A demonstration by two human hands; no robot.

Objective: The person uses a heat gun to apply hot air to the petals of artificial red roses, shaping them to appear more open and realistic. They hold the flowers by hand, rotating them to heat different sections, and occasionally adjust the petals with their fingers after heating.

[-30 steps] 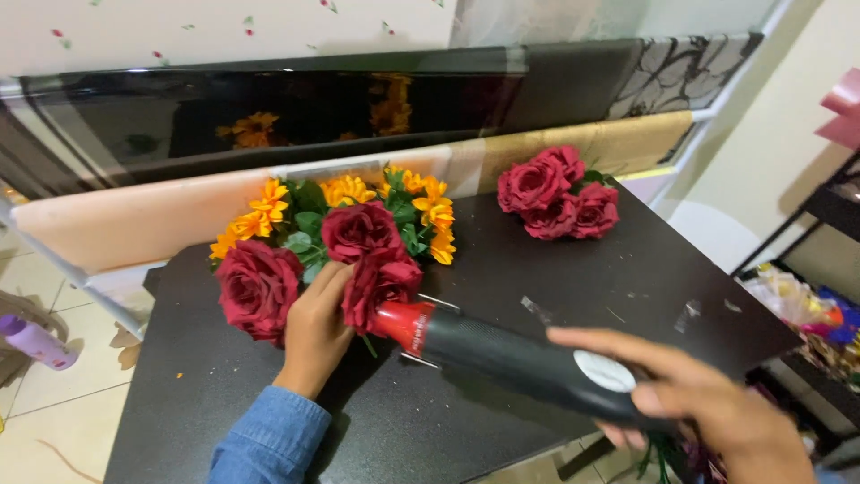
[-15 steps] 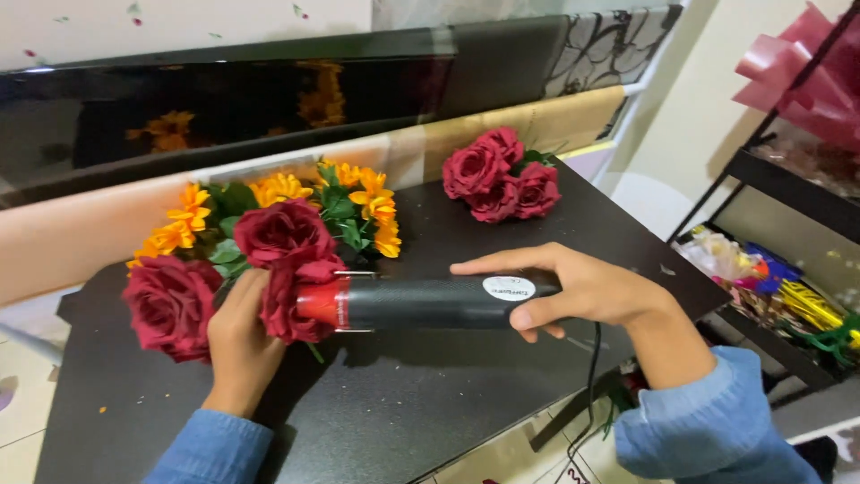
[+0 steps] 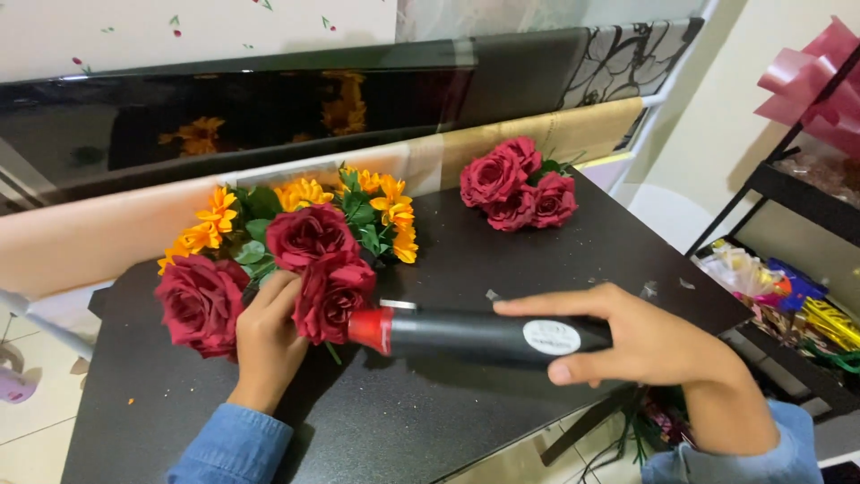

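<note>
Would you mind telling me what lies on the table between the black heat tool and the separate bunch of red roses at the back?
In the head view, only bare black table with a few small scraps separates the heat tool from the rose bunch.

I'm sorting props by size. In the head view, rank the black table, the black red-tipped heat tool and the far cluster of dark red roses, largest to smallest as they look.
1. Black table.
2. Black red-tipped heat tool, though being nearer the camera enlarges it.
3. Far cluster of dark red roses; farther away, so its rank against the tool is unsure.
</note>
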